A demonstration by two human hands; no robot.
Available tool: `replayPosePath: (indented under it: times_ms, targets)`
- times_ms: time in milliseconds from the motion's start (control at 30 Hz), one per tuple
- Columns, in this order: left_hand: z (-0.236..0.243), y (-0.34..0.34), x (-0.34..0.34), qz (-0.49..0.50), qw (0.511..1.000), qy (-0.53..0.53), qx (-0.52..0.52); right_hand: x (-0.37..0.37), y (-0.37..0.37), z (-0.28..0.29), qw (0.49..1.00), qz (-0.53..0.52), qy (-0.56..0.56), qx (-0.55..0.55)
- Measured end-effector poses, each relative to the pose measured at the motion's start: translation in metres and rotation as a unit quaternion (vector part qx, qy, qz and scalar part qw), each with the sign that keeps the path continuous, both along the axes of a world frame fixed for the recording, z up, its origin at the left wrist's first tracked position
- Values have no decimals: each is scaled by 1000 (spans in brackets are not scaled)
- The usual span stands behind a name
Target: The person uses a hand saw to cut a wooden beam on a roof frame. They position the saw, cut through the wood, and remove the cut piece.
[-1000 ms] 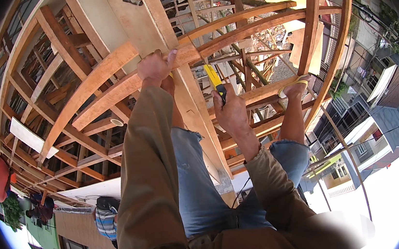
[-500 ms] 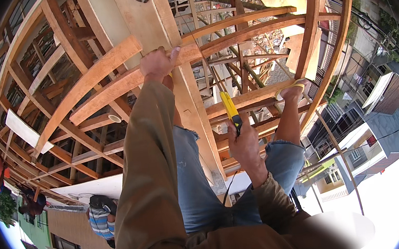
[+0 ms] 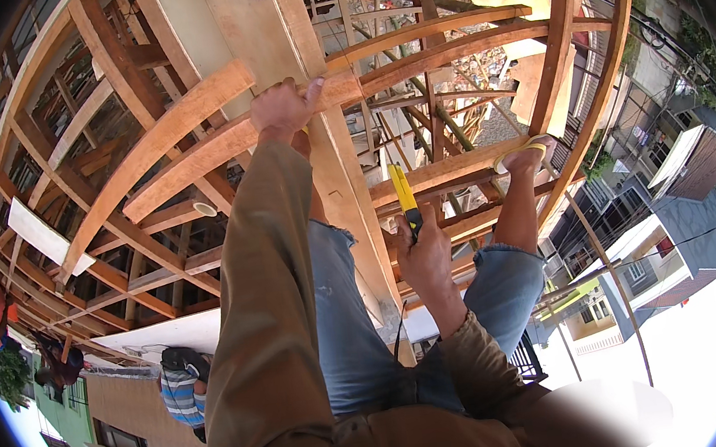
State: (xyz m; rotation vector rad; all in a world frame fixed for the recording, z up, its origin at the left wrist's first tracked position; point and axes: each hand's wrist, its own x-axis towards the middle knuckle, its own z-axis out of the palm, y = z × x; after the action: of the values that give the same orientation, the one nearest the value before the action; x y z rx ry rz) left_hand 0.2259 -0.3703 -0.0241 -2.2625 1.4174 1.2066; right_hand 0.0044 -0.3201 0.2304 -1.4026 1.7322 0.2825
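Observation:
My left hand (image 3: 283,109) is wrapped over a curved wooden beam (image 3: 195,166), pressing it where it crosses a wide lengthwise board (image 3: 341,186). A dark seam or cut crosses the beam just right of this hand. Lower and to the right, my right hand (image 3: 428,255) is closed round a yellow-and-black handle, which looks like that of a hand saw (image 3: 404,191). The handle points up and away toward the seam. Its thin blade is hard to make out now, so whether it touches the wood cannot be told.
Wooden framing (image 3: 127,226) spreads to the left, with another curved piece (image 3: 153,145) beside the beam. My sandalled foot (image 3: 525,153) rests on a crosspiece at right. Rubble and loose timber (image 3: 482,71) show far below through gaps. A person in a striped shirt (image 3: 183,399) is at lower left.
My right hand and the saw handle have shifted slightly left and turned more upright. The blade, a thin line reaching the seam before, is now hard to see. My left hand stays put.

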Motion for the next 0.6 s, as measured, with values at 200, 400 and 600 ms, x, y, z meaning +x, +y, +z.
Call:
replayPosePath:
  times_ms: [200, 400, 600]
  targets:
    - [-6, -3, -2, -15, 999, 13, -38, 24, -70, -64, 1000, 15, -14, -1]
    - [-4, 5, -1, -3, 1000, 1, -31, -13, -36, -15, 999, 2, -48, -6]
    - [-8, 2, -2, -26, 999, 22, -39, 17, -76, -72, 999, 4, -33, -2]
